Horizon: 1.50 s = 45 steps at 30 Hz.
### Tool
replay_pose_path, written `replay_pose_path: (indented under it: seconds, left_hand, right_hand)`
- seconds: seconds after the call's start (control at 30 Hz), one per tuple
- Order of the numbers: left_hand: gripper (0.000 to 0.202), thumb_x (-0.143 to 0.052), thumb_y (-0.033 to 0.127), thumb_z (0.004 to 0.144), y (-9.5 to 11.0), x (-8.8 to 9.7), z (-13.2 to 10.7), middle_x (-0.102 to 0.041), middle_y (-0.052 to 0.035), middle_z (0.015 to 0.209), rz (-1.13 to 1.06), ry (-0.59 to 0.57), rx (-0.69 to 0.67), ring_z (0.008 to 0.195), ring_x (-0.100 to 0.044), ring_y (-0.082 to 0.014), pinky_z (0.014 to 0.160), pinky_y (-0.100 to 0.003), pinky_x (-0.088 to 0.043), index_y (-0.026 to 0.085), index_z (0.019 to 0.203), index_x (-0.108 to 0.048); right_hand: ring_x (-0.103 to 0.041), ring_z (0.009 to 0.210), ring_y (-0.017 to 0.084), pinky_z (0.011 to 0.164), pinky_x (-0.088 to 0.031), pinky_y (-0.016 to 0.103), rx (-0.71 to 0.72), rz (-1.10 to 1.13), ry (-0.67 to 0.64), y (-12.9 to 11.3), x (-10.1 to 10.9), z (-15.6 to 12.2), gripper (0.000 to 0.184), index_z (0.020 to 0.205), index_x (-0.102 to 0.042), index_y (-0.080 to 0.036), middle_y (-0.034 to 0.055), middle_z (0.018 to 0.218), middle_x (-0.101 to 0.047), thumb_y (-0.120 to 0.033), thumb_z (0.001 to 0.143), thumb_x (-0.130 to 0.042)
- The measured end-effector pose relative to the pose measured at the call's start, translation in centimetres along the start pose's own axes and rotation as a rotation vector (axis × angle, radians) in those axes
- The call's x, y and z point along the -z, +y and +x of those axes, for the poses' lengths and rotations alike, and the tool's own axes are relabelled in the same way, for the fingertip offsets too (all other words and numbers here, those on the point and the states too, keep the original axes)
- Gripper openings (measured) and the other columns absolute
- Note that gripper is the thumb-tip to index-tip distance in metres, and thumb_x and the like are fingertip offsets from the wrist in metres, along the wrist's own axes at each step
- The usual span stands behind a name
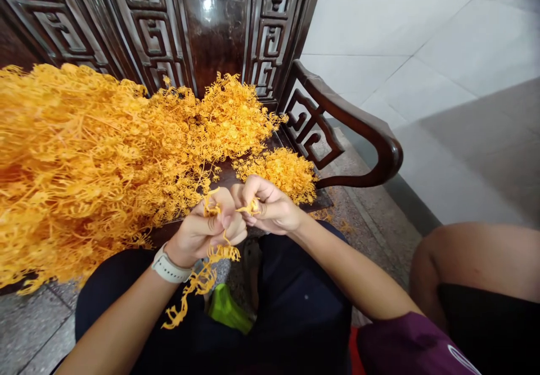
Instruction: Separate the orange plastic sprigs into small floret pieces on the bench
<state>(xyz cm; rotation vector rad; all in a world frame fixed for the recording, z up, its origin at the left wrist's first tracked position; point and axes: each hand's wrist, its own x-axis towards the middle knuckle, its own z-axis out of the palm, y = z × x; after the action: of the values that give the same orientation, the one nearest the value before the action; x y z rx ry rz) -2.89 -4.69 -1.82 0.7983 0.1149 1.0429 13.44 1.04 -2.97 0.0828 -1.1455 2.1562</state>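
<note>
My left hand [211, 223], with a pale watch band at the wrist, is closed on a yellow-orange artificial flower sprig [225, 251]. The sprig's frilly end hangs below the fist over my lap. Close beside it, my right hand [270, 206] pinches a small yellow piece [252, 206] between thumb and finger. A thin strand shows between the two hands; whether both pieces are joined is hidden by the fingers. Behind my hands lies a small bunch of the same yellow sprigs [280, 172], and a large heap of them [105, 156] spreads to the left.
The sprigs lie on a dark carved wooden bench [217, 43] with a curved armrest [358, 122] at right. A pale tiled wall [371, 32] stands behind it. Another person's bare knee [472, 257] is at the right. Something bright green [228, 310] shows between my legs.
</note>
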Motion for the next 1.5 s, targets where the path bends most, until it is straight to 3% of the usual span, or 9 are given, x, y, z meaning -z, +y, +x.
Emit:
replay_pose_path:
  seconds: [0.33,0.6,0.93,1.13,1.23,1.37,1.5]
  left_hand:
    - [0.031,-0.068,0.031,0.098,0.2,0.1,0.1,-0.034,0.0077,0.048,0.006,-0.035,-0.018,0.04,-0.025,-0.007,0.048,-0.021,-0.028,0.021,0.075,-0.05]
    - [0.036,-0.076,0.035,0.09,-0.4,-0.2,0.0,-0.032,0.0079,0.042,-0.035,0.05,0.027,0.037,-0.024,-0.0075,0.046,-0.021,-0.028,0.022,0.069,-0.05]
    - [0.034,-0.073,0.034,0.092,-0.7,-0.5,0.0,-0.031,0.0069,0.044,-0.04,0.013,0.002,0.04,-0.021,-0.0085,0.045,-0.024,-0.025,0.022,0.07,-0.05]
    - [0.025,-0.073,0.024,0.093,1.5,-1.1,0.3,-0.023,0.0074,0.043,-0.137,0.029,-0.194,0.038,-0.013,-0.0096,0.038,-0.022,-0.017,0.027,0.073,-0.058]
    - [0.023,-0.073,0.021,0.092,2.5,-0.4,0.4,-0.022,0.0075,0.045,-0.059,0.079,-0.207,0.039,-0.013,-0.0099,0.037,-0.021,-0.017,0.027,0.075,-0.059]
    - [0.023,-0.074,0.022,0.092,2.2,0.3,0.3,-0.022,0.008,0.046,-0.049,0.161,-0.179,0.04,-0.013,-0.0097,0.039,-0.019,-0.022,0.026,0.078,-0.056]
    - [0.022,-0.076,0.025,0.092,1.9,-0.1,0.1,-0.021,0.0091,0.044,-0.071,0.165,-0.154,0.038,-0.011,-0.0092,0.039,-0.019,-0.023,0.028,0.082,-0.057]
  right_hand:
    - [-0.054,0.063,0.007,0.062,-0.046,0.021,-0.013,0.012,0.067,0.7,0.3,0.0,0.02,0.089,-0.064,-0.019,-0.003,0.084,-0.062,-0.027,0.091,-0.082]
    - [-0.055,0.06,0.008,0.062,-0.048,0.022,-0.021,0.016,0.047,0.5,0.4,0.1,0.025,0.085,-0.063,-0.019,-0.003,0.077,-0.062,-0.032,0.088,-0.085]
    - [-0.055,0.064,0.009,0.064,-0.048,0.022,-0.01,0.047,-0.006,0.7,0.7,0.2,0.021,0.087,-0.062,-0.02,-0.0027,0.078,-0.061,-0.028,0.091,-0.081]
    - [-0.047,0.057,0.008,0.057,-0.042,0.022,0.004,0.133,-0.055,0.7,-0.5,0.1,0.023,0.084,-0.06,-0.021,-0.0038,0.076,-0.056,-0.029,0.091,-0.08]
    - [-0.048,0.061,0.009,0.061,-0.042,0.023,-0.012,0.106,-0.001,0.4,-0.9,0.3,0.021,0.087,-0.061,-0.021,-0.0028,0.077,-0.057,-0.029,0.092,-0.08]
    - [-0.045,0.061,0.009,0.059,-0.04,0.023,-0.052,0.062,0.115,-0.2,-1.0,0.7,0.028,0.088,-0.061,-0.021,-0.0037,0.074,-0.056,-0.035,0.088,-0.086]
    - [-0.043,0.058,0.008,0.058,-0.04,0.023,-0.083,0.033,0.103,-0.5,-1.2,0.5,0.027,0.091,-0.063,-0.02,-0.0036,0.073,-0.056,-0.037,0.091,-0.083]
